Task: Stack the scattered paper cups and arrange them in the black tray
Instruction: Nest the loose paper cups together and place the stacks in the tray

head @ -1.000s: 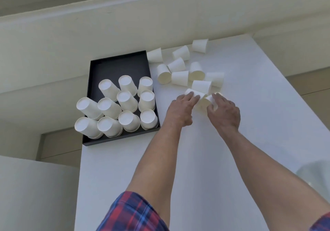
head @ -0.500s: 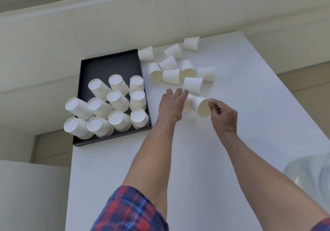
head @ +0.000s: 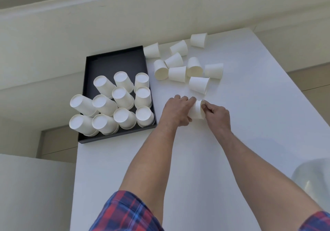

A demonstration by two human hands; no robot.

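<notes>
Head view: I see left hand (head: 175, 111) and right hand (head: 215, 113) both pinching cups (head: 197, 110), now pushed together just above worktop (head: 196, 159). Half second ago, apart. Stack started; black tray (head: 114, 60) next, nine loose cups (head: 178, 66) left.

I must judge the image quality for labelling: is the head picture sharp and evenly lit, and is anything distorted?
Head view: soft daylight, no glare; the cups in the black tray are sharp, the held cups between left hand and right hand slightly soft; wide-angle bending of table edges.
</notes>
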